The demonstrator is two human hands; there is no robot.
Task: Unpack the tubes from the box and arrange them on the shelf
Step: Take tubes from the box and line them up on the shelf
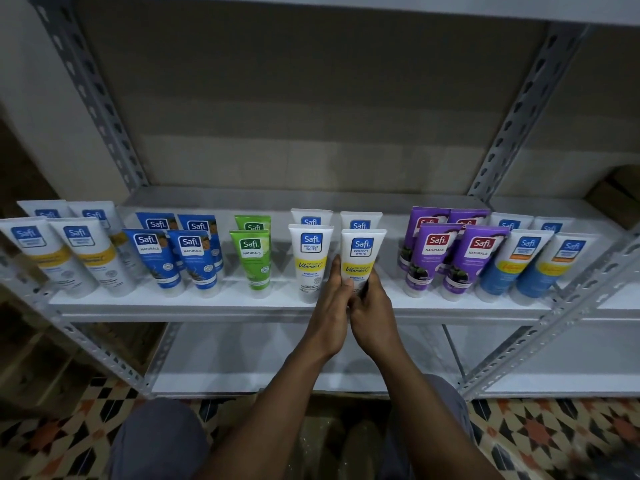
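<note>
Shelf (pixel 207 304) mostly stocked in colour groups, left hand (pixel 329 306) and right hand (pixel 374 308) both gripping white tube (pixel 362 252) at front row; box unseen, remaining count unknown.

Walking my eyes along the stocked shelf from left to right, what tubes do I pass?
Amber-banded white tubes → blue tubes → green tubes → standing Vitamin C tube → held Vitamin C tube, gripped by left hand and right hand → purple tubes → light-blue-bottomed tubes.

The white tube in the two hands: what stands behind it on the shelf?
A second white tube stands just behind the held tube. Only its top end with a blue logo shows; its lower part is covered by the held tube.
</note>
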